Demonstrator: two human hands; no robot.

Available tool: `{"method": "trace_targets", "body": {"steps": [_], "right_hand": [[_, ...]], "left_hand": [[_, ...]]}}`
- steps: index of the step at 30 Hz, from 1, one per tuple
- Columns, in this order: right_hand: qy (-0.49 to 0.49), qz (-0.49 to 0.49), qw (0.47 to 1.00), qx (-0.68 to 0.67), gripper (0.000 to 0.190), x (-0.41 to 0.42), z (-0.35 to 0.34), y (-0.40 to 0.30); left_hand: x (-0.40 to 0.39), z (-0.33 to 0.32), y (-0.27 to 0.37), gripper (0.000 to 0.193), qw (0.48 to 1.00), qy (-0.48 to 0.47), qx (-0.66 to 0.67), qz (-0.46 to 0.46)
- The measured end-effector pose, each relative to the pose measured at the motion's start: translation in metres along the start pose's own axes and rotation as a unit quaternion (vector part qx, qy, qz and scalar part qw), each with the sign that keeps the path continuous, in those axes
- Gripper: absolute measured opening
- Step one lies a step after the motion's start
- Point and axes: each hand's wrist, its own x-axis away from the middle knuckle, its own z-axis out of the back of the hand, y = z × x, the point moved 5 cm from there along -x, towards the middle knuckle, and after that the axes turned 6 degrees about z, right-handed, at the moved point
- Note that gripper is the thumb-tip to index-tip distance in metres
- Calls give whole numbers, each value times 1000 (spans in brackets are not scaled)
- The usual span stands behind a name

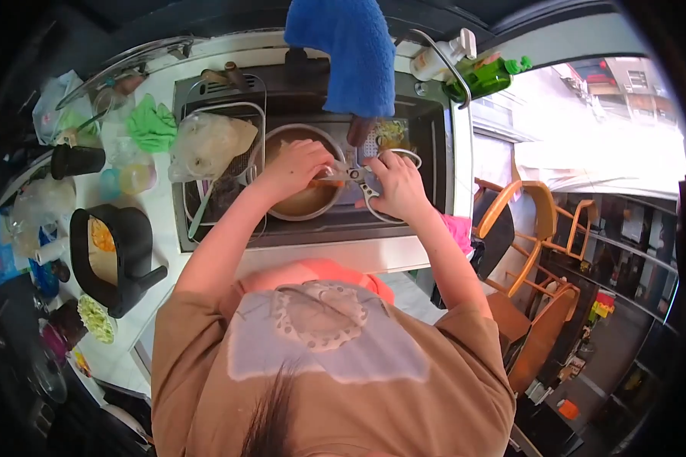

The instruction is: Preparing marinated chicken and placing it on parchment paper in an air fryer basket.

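My right hand (400, 185) grips a pair of metal kitchen scissors (354, 175) by their loop handles, with the blades pointing left. The blades reach over the rim of a round metal bowl (306, 208) that stands in the sink and holds brownish liquid. Above this bowl, my left hand (298, 165) pinches a small pale, partly translucent piece (336, 169) at the blade tips; what it is, I cannot tell. A bit of orange shows just under the fingers. Behind my right hand, a perforated drain basket (390, 134) contains greenish scraps.
A wire rack (263, 123) at the sink's left carries a plastic bag (208, 143). A blue towel (357, 57) hangs over the faucet. On the left counter stand a black air fryer basket (123, 285) and a bowl of chopped greens (96, 320). A green bottle (483, 80) stands back right.
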Motion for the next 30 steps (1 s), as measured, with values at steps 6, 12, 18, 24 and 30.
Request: {"method": "trace_targets", "body": {"steps": [6, 12, 18, 24, 30], "right_hand": [[-27, -25, 999, 11, 73, 21, 6, -24], [-52, -29, 998, 17, 78, 39, 13, -41], [-30, -19, 998, 60, 92, 67, 24, -50], [-18, -44, 996, 74, 93, 84, 50, -49], [24, -33, 998, 43, 90, 80, 58, -52]], "left_hand": [[9, -2, 24, 9, 998, -11, 58, -29], [22, -6, 35, 7, 997, -12, 62, -34], [32, -14, 50, 6, 999, -11, 28, -40], [30, -9, 59, 5, 997, 0, 82, -3], [19, -1, 76, 5, 994, -55, 20, -92]]}}
